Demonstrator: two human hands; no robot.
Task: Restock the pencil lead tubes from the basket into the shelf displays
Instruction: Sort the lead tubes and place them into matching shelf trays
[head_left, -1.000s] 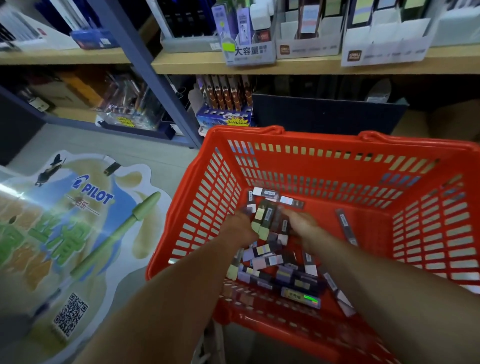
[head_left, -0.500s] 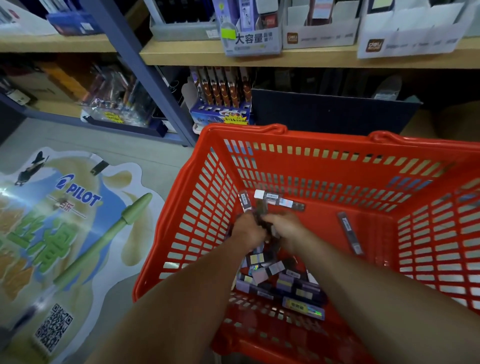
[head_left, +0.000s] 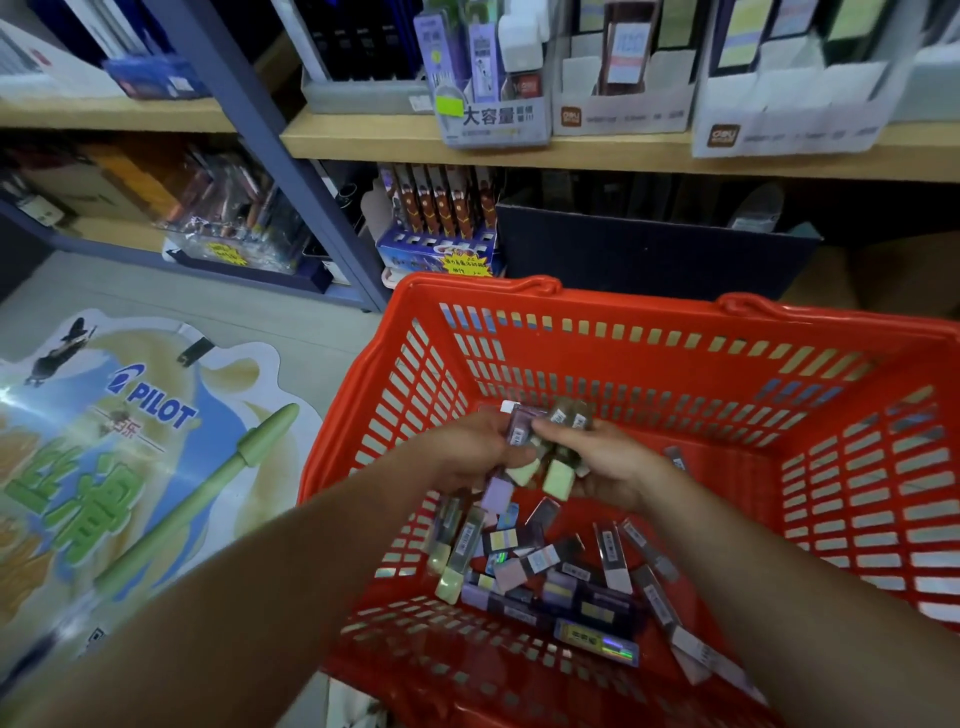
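Observation:
A red plastic basket (head_left: 649, 364) stands on the floor in front of the shelves, with several pencil lead tubes (head_left: 566, 577) loose on its bottom. Both hands are raised inside it, close together. My left hand (head_left: 467, 452) grips a few tubes with purple and pale caps that stick out above and below the fist. My right hand (head_left: 608, 462) holds a bundle of lead tubes (head_left: 558, 470) with green caps against them. Shelf displays (head_left: 493, 119) with hanging packs stand on the wooden shelf above.
A blue shelf post (head_left: 291, 171) slants down to the floor left of the basket. A pen display box (head_left: 441, 244) and a dark bin (head_left: 654, 254) sit under the shelf. A large Pilot floor sticker (head_left: 130, 467) covers the floor at left.
Both hands gathered tubes from the pile, came together and lifted a bundle up off the basket bottom. The view shifted slightly to the right.

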